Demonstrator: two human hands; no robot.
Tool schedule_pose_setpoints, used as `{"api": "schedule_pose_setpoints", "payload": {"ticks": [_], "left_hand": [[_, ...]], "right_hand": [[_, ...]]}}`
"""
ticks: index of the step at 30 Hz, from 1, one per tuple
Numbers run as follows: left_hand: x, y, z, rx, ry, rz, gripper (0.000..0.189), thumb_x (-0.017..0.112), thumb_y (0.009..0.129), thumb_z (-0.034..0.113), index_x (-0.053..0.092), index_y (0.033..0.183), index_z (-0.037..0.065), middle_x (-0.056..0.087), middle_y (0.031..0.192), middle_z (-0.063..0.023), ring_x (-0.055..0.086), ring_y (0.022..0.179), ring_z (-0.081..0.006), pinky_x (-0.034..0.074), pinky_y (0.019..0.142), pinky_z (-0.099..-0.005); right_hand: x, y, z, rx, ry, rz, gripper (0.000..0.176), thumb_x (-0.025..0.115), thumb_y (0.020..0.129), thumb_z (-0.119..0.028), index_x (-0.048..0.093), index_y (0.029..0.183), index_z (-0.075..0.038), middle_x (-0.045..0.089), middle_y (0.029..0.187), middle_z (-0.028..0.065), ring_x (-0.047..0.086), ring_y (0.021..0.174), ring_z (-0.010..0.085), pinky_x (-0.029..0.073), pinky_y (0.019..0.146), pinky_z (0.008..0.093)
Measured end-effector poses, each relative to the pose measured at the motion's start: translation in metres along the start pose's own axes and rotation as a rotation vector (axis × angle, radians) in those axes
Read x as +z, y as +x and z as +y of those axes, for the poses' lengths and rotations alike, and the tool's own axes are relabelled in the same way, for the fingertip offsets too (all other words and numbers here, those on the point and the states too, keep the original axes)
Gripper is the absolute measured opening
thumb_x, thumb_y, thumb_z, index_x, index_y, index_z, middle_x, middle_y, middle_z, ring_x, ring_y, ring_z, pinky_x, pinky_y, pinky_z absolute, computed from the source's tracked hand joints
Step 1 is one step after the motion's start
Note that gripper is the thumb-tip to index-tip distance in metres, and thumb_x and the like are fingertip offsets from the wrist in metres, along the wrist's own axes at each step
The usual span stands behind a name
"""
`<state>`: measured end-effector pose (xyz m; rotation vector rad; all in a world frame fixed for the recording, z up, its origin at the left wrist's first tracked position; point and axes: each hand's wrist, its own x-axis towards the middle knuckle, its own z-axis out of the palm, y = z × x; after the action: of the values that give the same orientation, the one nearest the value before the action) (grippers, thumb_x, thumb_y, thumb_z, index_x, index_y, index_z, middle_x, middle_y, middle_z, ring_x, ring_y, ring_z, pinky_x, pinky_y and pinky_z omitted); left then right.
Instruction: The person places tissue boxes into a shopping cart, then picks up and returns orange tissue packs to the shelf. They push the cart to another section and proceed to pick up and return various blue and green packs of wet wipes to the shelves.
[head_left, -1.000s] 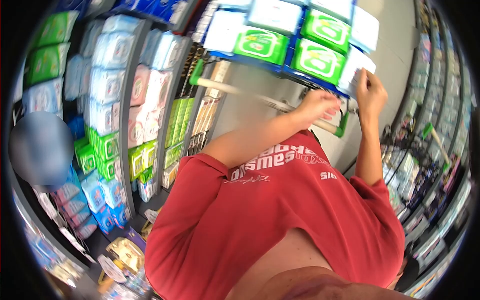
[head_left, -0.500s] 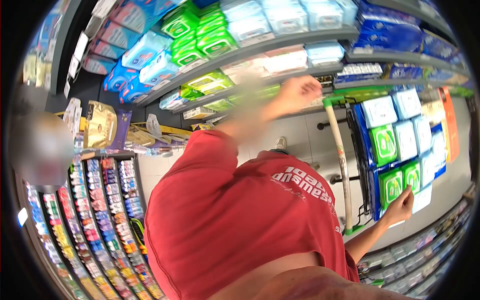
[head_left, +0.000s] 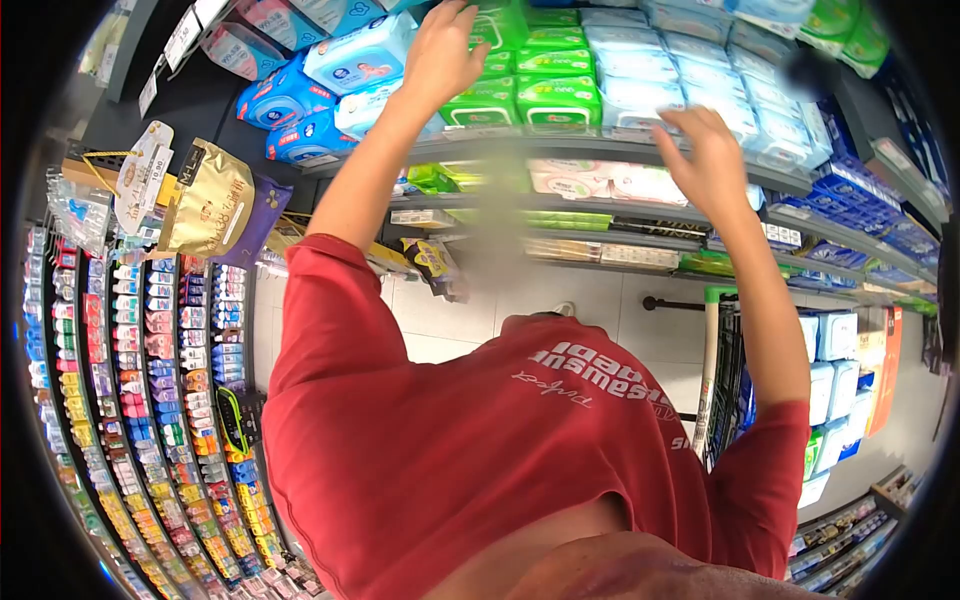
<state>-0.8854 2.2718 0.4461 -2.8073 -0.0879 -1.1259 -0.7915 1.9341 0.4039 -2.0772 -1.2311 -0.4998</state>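
At the top of the head view, my left hand [head_left: 441, 58] has its fingers around the near side of a green pack of wipes [head_left: 500, 26]; part of that pack runs out of the frame. Under it sit more green packs [head_left: 557, 98] in stacks. My right hand [head_left: 707, 160] is open with fingers spread, in front of the shelf edge and close to the light blue packs [head_left: 640, 103]. Nothing is in it. Left of my left hand lies a light blue pack with a baby picture [head_left: 360, 58].
A shopping cart with a pale handle [head_left: 709, 370] and stacked light blue packs [head_left: 832, 385] stands at my right. Gold and purple bags [head_left: 212, 205] hang at the left. Shelves of small colourful packages [head_left: 160, 370] fill the lower left. Lower shelves [head_left: 600, 205] run below my hands.
My left hand has reached up to the green packs on the shelf. My right hand has left the packs in the cart and risen to the shelf front. The view has turned.
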Motion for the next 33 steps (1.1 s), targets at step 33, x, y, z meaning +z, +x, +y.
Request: {"api": "schedule_pose_setpoints", "payload": {"ticks": [33], "left_hand": [[0.003, -0.037, 0.160, 0.373, -0.841, 0.208, 0.052, 0.078, 0.071, -0.003, 0.055, 0.117, -0.002, 0.057, 0.117, -0.0168, 0.058, 0.109, -0.0355, 0.046, 0.099, -0.0461]], "right_hand": [[-0.018, -0.055, -0.034, -0.170, -0.019, 0.455, 0.036, 0.069, 0.067, -0.009, 0.057, 0.101, -0.006, 0.059, 0.099, 0.0111, 0.061, 0.094, 0.0308, 0.053, 0.082, 0.0402]]}}
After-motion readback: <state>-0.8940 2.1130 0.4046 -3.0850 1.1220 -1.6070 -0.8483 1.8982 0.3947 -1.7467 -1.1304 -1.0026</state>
